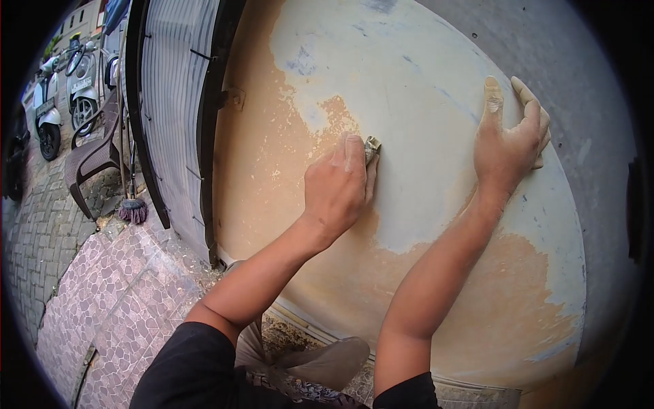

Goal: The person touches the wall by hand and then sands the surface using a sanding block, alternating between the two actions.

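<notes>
A large curved panel (pixel 422 177) fills the middle of the view, its pale grey-green layer broken by tan patches with ragged borders. My left hand (pixel 337 178) is closed around a short metal scraper-like tool (pixel 372 146), whose end juts out past the fingers over the pale area. Much of the tool is hidden in the grip. Dusty with pale powder, my right hand (pixel 507 140) rests at the panel's right edge, thumb raised and fingers apart, some bent toward the rim.
A striped sheet in a dark frame (pixel 178 88) stands along the panel's left side. Beyond it are a brown plastic chair (pixel 95 153), a brush with purplish bristles (pixel 133 210) and parked scooters (pixel 82 85). Patterned paving (pixel 122 307) lies below, and a grey surface (pixel 579 123) borders the right.
</notes>
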`<action>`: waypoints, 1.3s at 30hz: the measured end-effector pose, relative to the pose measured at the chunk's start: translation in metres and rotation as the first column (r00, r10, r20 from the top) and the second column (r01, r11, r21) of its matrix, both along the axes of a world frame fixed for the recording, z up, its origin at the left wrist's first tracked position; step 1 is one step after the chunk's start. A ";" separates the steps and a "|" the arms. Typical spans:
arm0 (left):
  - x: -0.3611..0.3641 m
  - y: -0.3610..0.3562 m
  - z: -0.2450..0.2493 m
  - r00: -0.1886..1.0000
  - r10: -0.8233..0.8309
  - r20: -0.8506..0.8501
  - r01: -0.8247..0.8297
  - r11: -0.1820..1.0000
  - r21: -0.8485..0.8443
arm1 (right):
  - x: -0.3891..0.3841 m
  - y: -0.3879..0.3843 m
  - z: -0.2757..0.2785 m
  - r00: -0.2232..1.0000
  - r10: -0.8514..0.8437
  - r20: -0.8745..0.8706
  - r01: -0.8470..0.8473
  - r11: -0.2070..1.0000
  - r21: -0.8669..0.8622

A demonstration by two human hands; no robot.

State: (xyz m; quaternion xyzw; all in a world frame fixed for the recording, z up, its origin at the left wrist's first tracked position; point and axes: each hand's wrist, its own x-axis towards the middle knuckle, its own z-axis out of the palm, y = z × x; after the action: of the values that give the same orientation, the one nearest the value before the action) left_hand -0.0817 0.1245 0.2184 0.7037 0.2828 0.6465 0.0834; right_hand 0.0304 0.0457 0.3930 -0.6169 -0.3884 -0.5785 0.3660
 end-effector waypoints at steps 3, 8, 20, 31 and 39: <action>-0.017 0.033 0.030 0.990 0.037 0.135 -0.033 0.999 -0.030 | -0.002 -0.002 0.002 0.998 -0.024 -0.062 0.023 1.000 -0.012; -0.011 0.032 0.042 0.970 0.141 0.196 -0.125 0.988 -0.088 | 0.001 -0.005 0.002 0.999 0.034 -0.004 -0.034 0.999 -0.042; -0.006 0.032 0.034 0.969 0.131 0.208 -0.122 0.991 -0.056 | 0.001 -0.010 0.002 0.999 0.034 -0.005 -0.034 0.996 -0.081; -0.005 0.031 0.044 0.969 0.108 0.222 -0.093 0.993 -0.075 | 0.001 -0.010 0.003 0.999 0.039 0.001 -0.039 0.996 -0.079; 0.020 -0.015 -0.020 0.992 -0.001 0.127 0.008 0.998 -0.057 | -0.001 -0.006 0.001 1.000 0.016 -0.010 -0.016 0.999 -0.045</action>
State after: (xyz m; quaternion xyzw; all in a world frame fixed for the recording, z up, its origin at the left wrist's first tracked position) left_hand -0.0621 0.1099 0.1981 0.6590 0.2940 0.6813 0.1229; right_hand 0.0296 0.0402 0.3943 -0.6247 -0.4045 -0.5635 0.3586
